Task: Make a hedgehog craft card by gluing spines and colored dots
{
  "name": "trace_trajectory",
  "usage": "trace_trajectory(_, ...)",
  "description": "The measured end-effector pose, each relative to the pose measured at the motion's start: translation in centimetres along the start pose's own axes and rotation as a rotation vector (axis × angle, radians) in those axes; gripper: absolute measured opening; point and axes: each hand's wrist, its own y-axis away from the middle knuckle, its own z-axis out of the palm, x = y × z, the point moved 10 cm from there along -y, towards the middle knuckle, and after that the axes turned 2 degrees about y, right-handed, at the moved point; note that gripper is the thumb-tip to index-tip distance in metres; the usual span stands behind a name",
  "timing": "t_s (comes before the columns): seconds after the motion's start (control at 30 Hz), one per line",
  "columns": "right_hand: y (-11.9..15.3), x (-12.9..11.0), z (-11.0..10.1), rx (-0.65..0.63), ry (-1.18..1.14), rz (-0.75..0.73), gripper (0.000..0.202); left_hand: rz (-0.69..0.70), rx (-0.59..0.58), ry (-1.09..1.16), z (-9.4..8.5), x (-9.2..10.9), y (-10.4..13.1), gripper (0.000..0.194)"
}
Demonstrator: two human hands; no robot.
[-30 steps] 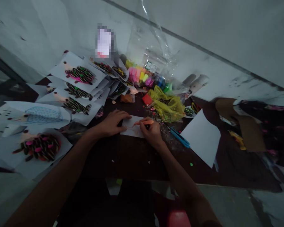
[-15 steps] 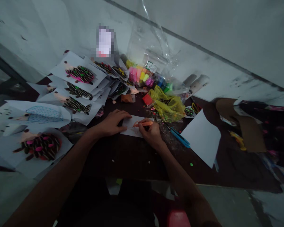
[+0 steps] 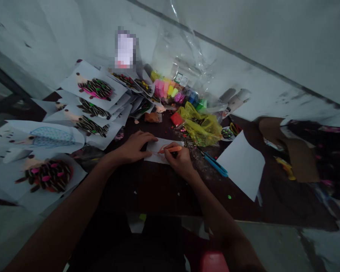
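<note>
A small white paper [image 3: 156, 157] lies on the dark table [image 3: 158, 192], with faint orange lines drawn on it. My left hand [image 3: 133, 148] rests on its left side, thumb and fingers apart, pressing it flat. Closed round an orange pen [image 3: 173, 149], my right hand [image 3: 181, 160] sits on the paper's right side with the pen's tip on the sheet. Just right of that hand lies a blue-handled cutter or scissors [image 3: 215, 164], beside a larger blank white sheet [image 3: 242, 166].
Sheets with seed-covered hedgehog pictures [image 3: 95, 88] pile up at the left. Behind the paper are a yellow plastic bag [image 3: 204, 128], a red packet [image 3: 176, 119] and colourful clay packs [image 3: 170, 90]. Brown cardboard [image 3: 302, 158] and dark cloth [image 3: 328, 151] are at the right.
My right hand has shifted very slightly left with the orange pen. My left hand keeps its place on the paper.
</note>
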Motion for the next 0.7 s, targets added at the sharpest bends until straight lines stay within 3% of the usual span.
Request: trace_trajectory(0.7,-0.17,0.70,-0.59,0.051,0.048,0.039,0.016,-0.004,-0.003,0.015,0.01,-0.14,-0.03,0.049)
